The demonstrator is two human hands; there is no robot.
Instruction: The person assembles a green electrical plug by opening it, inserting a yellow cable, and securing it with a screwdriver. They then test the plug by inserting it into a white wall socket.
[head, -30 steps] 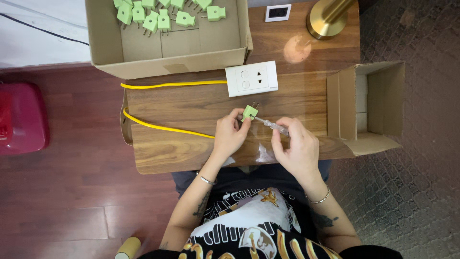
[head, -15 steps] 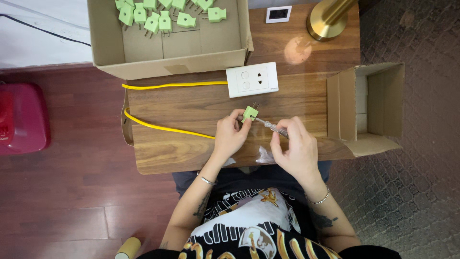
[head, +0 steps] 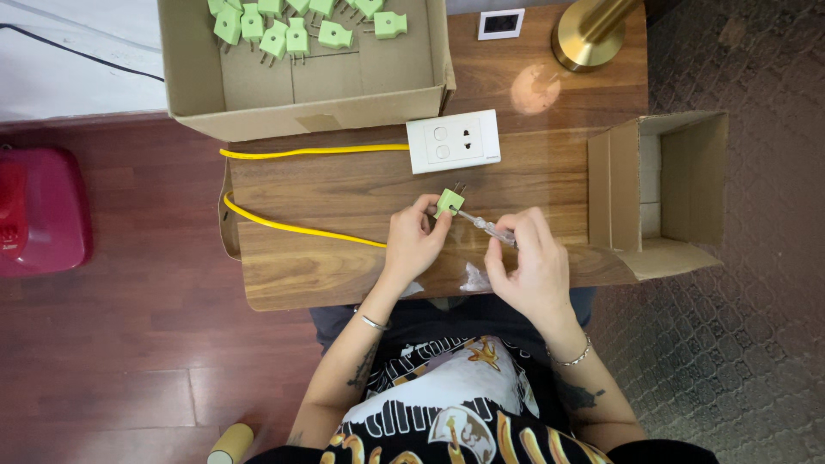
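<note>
At the near edge of a wooden table [head: 344, 275], seen from above, a seated person worked with both hands. The left hand [head: 411, 245] pinched a small green plug [head: 449, 203] between thumb and fingertips, holding it just above the table, its metal prongs pointing away toward the far side. The right hand [head: 528, 266] was closed around a thin screwdriver [head: 481, 225], fingers curled tight on the handle. The tool's long axis ran from the right hand up and left, its tip touching the plug, so the plug lay just left of and beyond the right fingers. Both wrists were bent inward, forearms coming from the body. A crumpled clear plastic wrapper [head: 473, 277] lay between the hands. Farther off, a yellow cable [head: 292, 228] looped across the table toward a white wall socket [head: 453, 141]. Beyond stood an open cardboard box [head: 301, 107] holding more green plugs [head: 284, 21], an empty box [head: 679, 198] on the right, and a brass lamp base [head: 589, 39].
</note>
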